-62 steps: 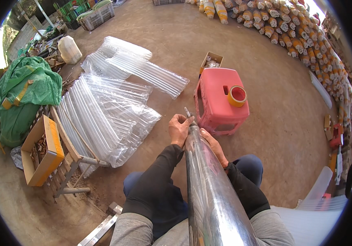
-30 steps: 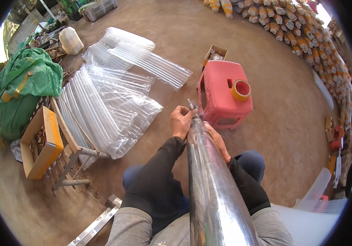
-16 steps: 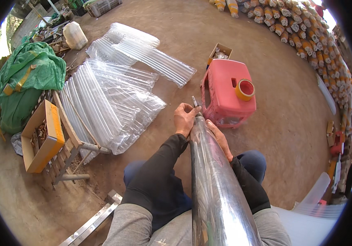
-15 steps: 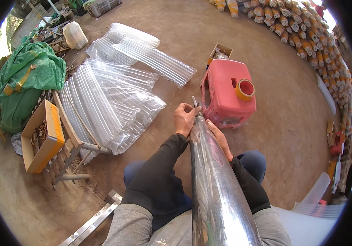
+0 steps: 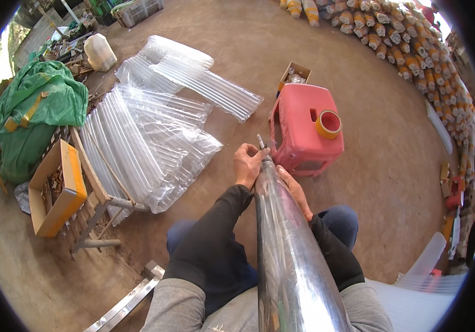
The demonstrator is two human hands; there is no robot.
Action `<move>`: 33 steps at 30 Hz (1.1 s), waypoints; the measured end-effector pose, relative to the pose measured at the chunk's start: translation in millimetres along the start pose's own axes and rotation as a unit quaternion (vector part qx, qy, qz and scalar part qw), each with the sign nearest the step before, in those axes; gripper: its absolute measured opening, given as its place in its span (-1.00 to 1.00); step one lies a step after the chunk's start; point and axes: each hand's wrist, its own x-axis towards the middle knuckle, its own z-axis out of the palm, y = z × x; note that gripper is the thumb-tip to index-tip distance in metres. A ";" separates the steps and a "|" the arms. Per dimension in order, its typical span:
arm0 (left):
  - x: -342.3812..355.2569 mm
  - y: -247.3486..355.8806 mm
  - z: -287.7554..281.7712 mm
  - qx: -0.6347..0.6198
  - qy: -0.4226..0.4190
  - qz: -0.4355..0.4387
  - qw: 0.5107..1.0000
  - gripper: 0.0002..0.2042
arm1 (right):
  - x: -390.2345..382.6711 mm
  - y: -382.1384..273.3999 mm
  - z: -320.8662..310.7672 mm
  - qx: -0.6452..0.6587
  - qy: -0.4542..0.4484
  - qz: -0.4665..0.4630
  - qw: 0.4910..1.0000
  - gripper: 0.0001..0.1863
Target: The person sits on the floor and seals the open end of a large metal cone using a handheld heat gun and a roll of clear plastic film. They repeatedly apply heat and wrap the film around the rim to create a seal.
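A long, shiny, mirror-like tube (image 5: 295, 260) runs from the lower edge, between my forearms, to a narrow far end near the stool. At that end my left hand (image 5: 248, 166) is closed, thumb and fingers pinched together. A thin pale stick-like piece (image 5: 260, 141) sticks up beyond these fingers; how it is joined to the tube is hidden. My right hand (image 5: 295, 191) rests along the tube's right side near its tip, bracing it, its fingertips partly hidden behind it. Just past the hands stands a pink plastic stool (image 5: 304, 119), with a roll of yellow-orange tape (image 5: 329, 124) on top.
Clear ribbed plastic air sleeves (image 5: 132, 144) lie on the floor at left, near an open carton (image 5: 60, 188) on a wooden rack and a green sack (image 5: 38, 110). A small box (image 5: 294, 76) sits behind the stool. Several orange-wrapped tube ends (image 5: 414, 61) are stacked at far right.
My hands and the tube stay almost the same, still pinching and bracing at the far end. The whole view has shifted slightly, with the stool a little lower in the picture.
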 end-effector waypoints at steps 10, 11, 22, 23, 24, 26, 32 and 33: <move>0.5 1.6 0.6 -0.003 0.004 -0.013 1.000 -0.65 | -3.1 -2.2 3.5 -0.016 0.011 -0.007 1.000 -0.75; 0.7 1.3 0.7 -0.002 0.005 -0.012 1.000 -0.65 | -2.5 -2.1 3.1 -0.017 0.013 -0.007 1.000 -0.75; 0.4 2.7 0.1 -0.006 0.005 -0.016 1.000 -0.64 | -0.2 0.0 0.0 -0.026 0.029 -0.010 0.999 -0.73; 0.6 2.4 0.0 -0.003 0.002 -0.014 1.000 -0.65 | 0.0 0.1 -1.1 -0.028 0.026 -0.009 0.999 -0.73; 0.5 3.0 -0.1 0.001 -0.001 -0.011 1.000 -0.66 | 0.0 0.2 -2.5 -0.030 0.022 -0.007 0.999 -0.73; 0.1 4.4 -0.3 0.013 -0.004 -0.005 1.000 -0.66 | 0.3 0.4 -4.6 -0.024 0.014 -0.005 1.000 -0.72; -1.6 7.3 -1.8 0.018 0.003 -0.011 1.000 -0.64 | 2.2 1.9 -5.6 -0.015 0.016 -0.001 1.000 -0.70; -1.8 8.5 -1.8 0.016 0.001 -0.016 1.000 -0.64 | 0.7 0.1 -1.8 -0.023 0.016 -0.010 1.000 -0.70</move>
